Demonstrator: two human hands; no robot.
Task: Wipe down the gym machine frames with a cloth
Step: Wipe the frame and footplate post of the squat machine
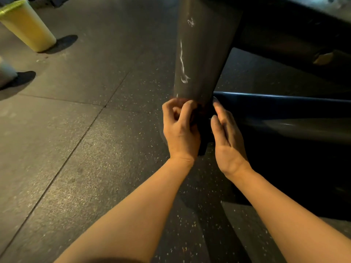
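Observation:
A wide grey upright post of the gym machine frame (199, 54) rises in the middle of the view, with pale wet streaks down its face. At its foot a dark cloth (202, 122) is wrapped against the post, mostly hidden in shadow between my hands. My left hand (179, 128) grips the cloth on the left side, fingers curled. My right hand (227, 133) presses the cloth from the right with straight fingers.
A dark horizontal frame beam (284, 109) runs off to the right from the post. More black machine parts hang at the upper right. A yellow bin (26, 25) stands on the speckled rubber floor (76, 149) at the upper left, a pale container (5, 73) below it.

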